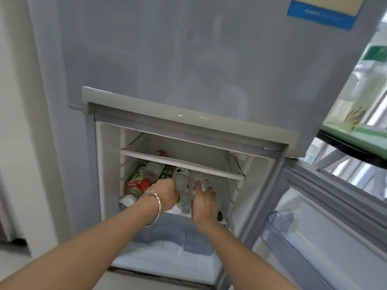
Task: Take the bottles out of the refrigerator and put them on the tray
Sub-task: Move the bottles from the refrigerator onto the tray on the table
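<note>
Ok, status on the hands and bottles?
Left hand closed among lying bottles. Right hand open at clear bottle, not gripping. Shelf overhangs. Tray unseen.

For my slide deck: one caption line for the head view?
Both hands, left and right, reach among bottles lying on the open refrigerator's lower shelf.

Two bare hands reach into the open lower part of the refrigerator: the left hand, with one silver bangle on its wrist, and the right hand. At least five bottles lie side by side under the one white shelf; the hands hide part of the row, so an exact count cannot be made. One clear bin hangs on the open door. One blue sticker sits at the upper door's top right corner.
</note>
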